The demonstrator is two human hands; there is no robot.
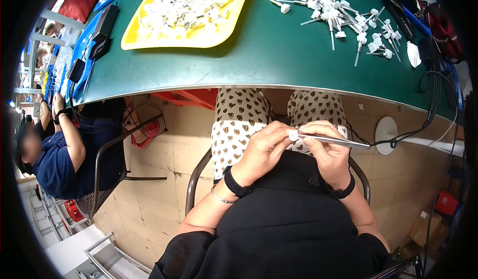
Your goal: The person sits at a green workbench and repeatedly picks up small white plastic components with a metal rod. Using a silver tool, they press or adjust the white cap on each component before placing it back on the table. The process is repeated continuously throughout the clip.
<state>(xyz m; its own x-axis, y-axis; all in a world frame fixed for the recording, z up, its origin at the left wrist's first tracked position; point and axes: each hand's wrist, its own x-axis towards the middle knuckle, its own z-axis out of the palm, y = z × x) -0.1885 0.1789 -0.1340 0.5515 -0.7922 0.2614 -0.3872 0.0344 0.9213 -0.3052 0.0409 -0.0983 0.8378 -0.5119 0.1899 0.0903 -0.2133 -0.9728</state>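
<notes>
Over my lap, both hands meet in front of my body. Fingers and thumb of my left hand (263, 150) pinch a small white plastic piece (293, 135) like those on the table; its far side is hidden by the fingertips. My right hand (326, 154) is closed around a slim silver metal tool (343, 141) that looks like tweezers. Its wider end sticks out to the right, past the hand, and its narrow end reaches the white piece. Whether the tip grips the piece is too small to tell.
Ahead is the green table (199, 75), its edge beyond my knees. A yellow tray (209, 41) holds a heap of white-headed pieces with thin stems; similar loose pieces (328, 10) lie to the right. Black cables (433, 100) hang at the right. A person (74, 154) sits at the left.
</notes>
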